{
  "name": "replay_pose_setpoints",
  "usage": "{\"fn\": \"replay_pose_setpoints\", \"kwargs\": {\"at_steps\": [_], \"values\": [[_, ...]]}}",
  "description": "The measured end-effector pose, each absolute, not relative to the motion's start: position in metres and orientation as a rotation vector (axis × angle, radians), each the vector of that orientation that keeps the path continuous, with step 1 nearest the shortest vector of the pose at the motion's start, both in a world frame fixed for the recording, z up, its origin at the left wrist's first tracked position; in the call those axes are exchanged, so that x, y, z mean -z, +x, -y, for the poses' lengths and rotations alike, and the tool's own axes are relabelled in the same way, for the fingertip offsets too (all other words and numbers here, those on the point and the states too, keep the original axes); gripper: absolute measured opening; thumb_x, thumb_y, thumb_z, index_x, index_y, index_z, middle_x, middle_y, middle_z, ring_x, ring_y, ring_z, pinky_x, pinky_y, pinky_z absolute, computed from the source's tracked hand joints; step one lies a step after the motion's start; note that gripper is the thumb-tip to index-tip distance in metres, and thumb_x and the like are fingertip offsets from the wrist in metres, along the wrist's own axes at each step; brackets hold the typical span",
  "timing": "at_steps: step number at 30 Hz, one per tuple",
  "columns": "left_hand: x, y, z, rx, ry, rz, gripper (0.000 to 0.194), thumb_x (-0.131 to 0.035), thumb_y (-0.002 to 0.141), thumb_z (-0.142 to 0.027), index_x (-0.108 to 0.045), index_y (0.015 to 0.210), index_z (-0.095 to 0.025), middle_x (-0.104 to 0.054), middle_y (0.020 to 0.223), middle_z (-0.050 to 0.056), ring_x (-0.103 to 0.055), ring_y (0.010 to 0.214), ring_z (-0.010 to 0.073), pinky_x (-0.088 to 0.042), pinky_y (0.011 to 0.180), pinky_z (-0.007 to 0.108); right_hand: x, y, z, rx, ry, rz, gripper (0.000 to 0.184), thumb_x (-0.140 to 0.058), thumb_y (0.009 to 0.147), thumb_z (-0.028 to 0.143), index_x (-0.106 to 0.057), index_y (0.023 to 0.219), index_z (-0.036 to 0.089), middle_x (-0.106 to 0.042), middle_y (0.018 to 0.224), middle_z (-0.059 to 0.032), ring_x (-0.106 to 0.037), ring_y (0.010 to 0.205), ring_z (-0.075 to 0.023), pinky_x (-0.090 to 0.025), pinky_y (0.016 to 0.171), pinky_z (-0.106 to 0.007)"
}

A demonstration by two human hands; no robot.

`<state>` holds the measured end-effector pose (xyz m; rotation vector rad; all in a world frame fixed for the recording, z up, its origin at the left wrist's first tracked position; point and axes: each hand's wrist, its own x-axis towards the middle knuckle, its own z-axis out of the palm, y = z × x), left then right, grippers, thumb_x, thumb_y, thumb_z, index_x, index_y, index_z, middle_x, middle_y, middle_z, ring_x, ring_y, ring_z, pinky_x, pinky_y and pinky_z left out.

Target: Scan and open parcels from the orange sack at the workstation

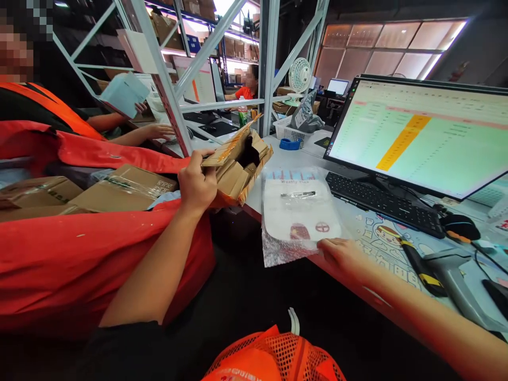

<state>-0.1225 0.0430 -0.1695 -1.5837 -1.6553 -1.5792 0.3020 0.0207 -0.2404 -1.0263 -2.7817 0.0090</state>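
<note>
My left hand [198,182] grips a flap of an opened cardboard box [234,177], its fingers wrapped over the edge. The box is tilted with its open, dark inside showing, and torn tape hangs along its sides. Flat on the desk edge lies a clear bubble-wrap pouch [273,255] around a white weekly planner board [296,211] with a pen in front of its printed face. My right hand [337,251] pinches the pouch's lower right corner, with its fingers closed on the plastic.
A monitor [420,132] and keyboard [381,203] stand on the right, with a barcode scanner [452,286] and a yellow-black cutter [423,264] nearby. A blue tape roll [291,144] lies behind. A red bin [99,264] of cartons fills the left, where a co-worker's hand [161,132] shows.
</note>
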Motion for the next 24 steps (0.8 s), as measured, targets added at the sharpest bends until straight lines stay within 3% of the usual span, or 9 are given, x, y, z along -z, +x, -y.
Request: {"fn": "replay_pose_setpoints", "kwargs": {"at_steps": [3,7,9,11,13,16,18,21,24], "values": [[0.169,-0.127,-0.036,1.561,-1.589,1.649,0.025,-0.056,0.099,-0.023,-0.068,0.121,-0.022,-0.076,0.117,0.007,-0.072,0.103,0.0249,-0.055,0.094,0.035,0.2,0.316,-0.006,0.004,-0.955,2.652,0.024,-0.041,0.106,0.03,-0.065,0.103,0.024,-0.073,0.084,-0.0048,-0.067,0.071,-0.02,-0.048,0.066,-0.032],[0.17,-0.13,-0.034,1.573,-1.568,1.616,0.029,-0.059,0.095,-0.019,-0.07,0.121,-0.022,-0.077,0.115,0.006,-0.073,0.101,0.0236,-0.055,0.092,0.033,0.131,0.322,-0.038,0.162,-1.001,2.472,0.019,-0.049,0.102,0.03,-0.066,0.106,0.024,-0.073,0.084,-0.0032,-0.065,0.067,-0.0176,-0.046,0.065,-0.03],[0.172,-0.129,-0.035,1.591,-1.571,1.596,0.029,-0.059,0.094,-0.019,-0.07,0.121,-0.022,-0.077,0.115,0.007,-0.073,0.102,0.0241,-0.055,0.092,0.033,0.103,0.306,-0.083,0.272,-1.117,2.474,0.022,-0.049,0.101,0.032,-0.069,0.104,0.022,-0.074,0.087,-0.0054,-0.066,0.072,-0.0199,-0.047,0.068,-0.031],[0.172,-0.129,-0.036,1.605,-1.582,1.585,0.027,-0.059,0.095,-0.02,-0.07,0.121,-0.021,-0.077,0.115,0.008,-0.073,0.101,0.0242,-0.055,0.092,0.034,0.09,0.276,-0.14,0.36,-1.299,2.497,0.026,-0.05,0.1,0.029,-0.072,0.112,0.02,-0.076,0.101,-0.0092,-0.069,0.09,-0.0245,-0.049,0.08,-0.033],[0.171,-0.129,-0.036,1.61,-1.589,1.596,0.027,-0.059,0.096,-0.02,-0.069,0.121,-0.021,-0.077,0.115,0.007,-0.073,0.1,0.0236,-0.054,0.092,0.033,0.092,0.238,-0.194,0.345,-1.519,2.514,0.031,-0.05,0.1,0.023,-0.073,0.121,0.018,-0.075,0.12,-0.0126,-0.067,0.111,-0.0274,-0.049,0.094,-0.034],[0.169,-0.129,-0.036,1.616,-1.582,1.6,0.027,-0.059,0.096,-0.02,-0.07,0.121,-0.022,-0.077,0.112,0.006,-0.073,0.097,0.0231,-0.054,0.09,0.032,0.122,0.184,-0.25,0.298,-1.646,2.469,0.036,-0.047,0.104,0.02,-0.07,0.131,0.013,-0.07,0.134,-0.0195,-0.063,0.125,-0.0303,-0.047,0.106,-0.039],[0.169,-0.129,-0.036,1.621,-1.573,1.573,0.028,-0.059,0.095,-0.02,-0.071,0.12,-0.022,-0.078,0.109,0.006,-0.074,0.094,0.0231,-0.054,0.087,0.032,0.153,0.16,-0.27,0.255,-1.707,2.434,0.037,-0.049,0.108,0.027,-0.067,0.135,0.009,-0.067,0.136,-0.0221,-0.062,0.128,-0.0307,-0.046,0.112,-0.046],[0.173,-0.13,-0.035,1.638,-1.555,1.532,0.027,-0.059,0.095,-0.021,-0.072,0.119,-0.022,-0.078,0.107,0.005,-0.074,0.092,0.0224,-0.055,0.085,0.031,0.196,0.145,-0.287,0.129,-1.77,2.44,0.046,-0.055,0.109,0.048,-0.066,0.135,0.012,-0.067,0.136,-0.0171,-0.062,0.129,-0.028,-0.045,0.116,-0.052],[0.179,-0.129,-0.034,1.695,-1.509,1.513,0.023,-0.059,0.099,-0.026,-0.072,0.117,-0.021,-0.078,0.109,0.006,-0.074,0.095,0.0214,-0.055,0.086,0.03,0.216,0.149,-0.298,-0.031,-1.733,2.508,0.055,-0.041,0.112,0.056,-0.065,0.139,0.014,-0.065,0.143,-0.017,-0.06,0.134,-0.0267,-0.044,0.118,-0.05]]}}
